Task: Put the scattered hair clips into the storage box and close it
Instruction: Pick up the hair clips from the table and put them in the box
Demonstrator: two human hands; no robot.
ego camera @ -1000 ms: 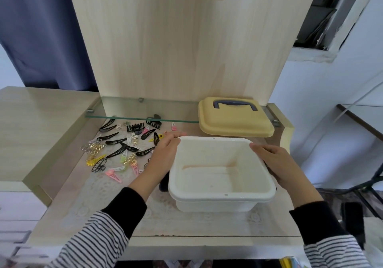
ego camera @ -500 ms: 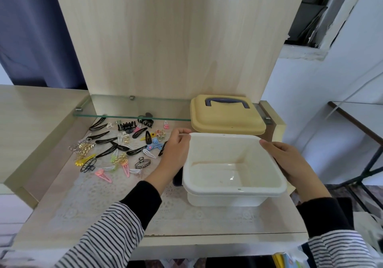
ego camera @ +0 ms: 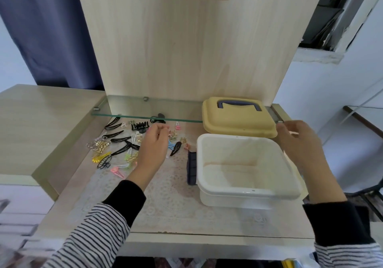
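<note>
- The white storage box point(ego camera: 248, 193) stands open and empty at about 4 o'clock on the desk recess, upright on a lace mat point(ego camera: 165, 197).
- Its yellow lid point(ego camera: 238, 123) lies flat at 12 o'clock from the box, just behind the far rim. The lid's dark blue handle point(ego camera: 238, 103) faces up, and its left part rests on the glass shelf point(ego camera: 149, 110).
- The hair clips point(ego camera: 122, 145) lie scattered at 10 o'clock on the mat, well apart from the box: black snap clips, gold ones, and pink, green and blue small ones.
- A dark, ribbed clip point(ego camera: 191, 168) lies on the mat at 9 o'clock from the box, just beside its left wall.
- The left hand point(ego camera: 154, 145) hovers over the clips' right edge. Its fingers curl down with the thumb close to the fingertips, and I cannot tell whether they pinch a clip.
- The right hand point(ego camera: 298, 141) is at 1 o'clock from the box, beside the lid's near right corner. Its fingers are loosely bent and slightly spread, holding nothing, and I cannot tell whether they touch the lid.
- Both forearms wear black cuffs and striped sleeves.
- A pale wooden panel point(ego camera: 186, 49) rises behind the shelf at 12 o'clock, and a blue curtain point(ego camera: 47, 29) hangs at 10 o'clock.
</note>
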